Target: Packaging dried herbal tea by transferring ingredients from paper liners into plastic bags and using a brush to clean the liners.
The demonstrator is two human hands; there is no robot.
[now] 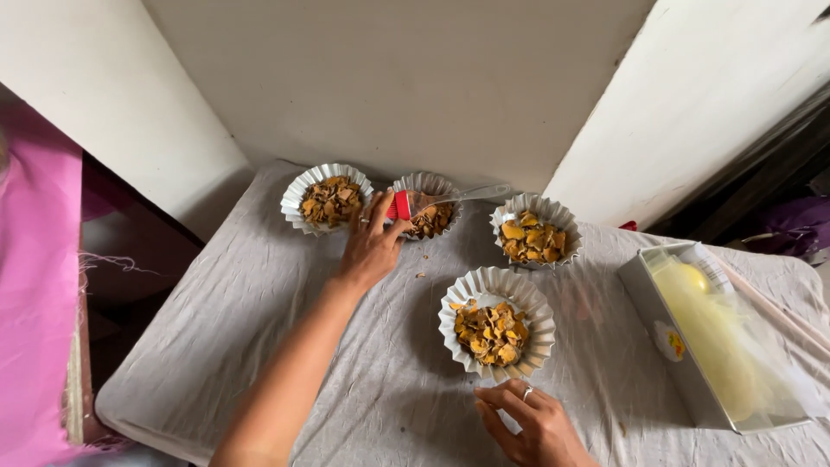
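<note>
Count: four pleated white paper cups, each holding brown and orange flakes; one brush; one open box; two hands, both mine.

Nearest me, my right hand [529, 425] rests on the tabletop [259, 320], fingers bent and loose, a ring on one finger. Its grip is empty; the fingertips lie just beside the rim of the nearest cup [496, 322], and I cannot tell whether they touch it. That cup stands alone in front, its flakes heaped toward the near side with white paper showing behind them.

To the right, near the tabletop's edge, sits the white box [657, 324] with pale yellow contents under clear film [718, 346].

Farther out, my left hand [373, 246] is stretched forward, its grip closed around the brush [432, 201]. The brush has a red head next to my fingers and a clear handle that slants up to the right, crossing over the middle cup [429, 207] of the back row. The left cup [327, 199] sits just beside my thumb; the right cup [536, 232] stands apart. A few crumbs lie on the cloth below the middle cup.

Surface: the tabletop is covered by a creased grey cloth. Beyond it, plain white walls [406, 78] meet in a corner. A pink cloth [35, 294] hangs at far left.
</note>
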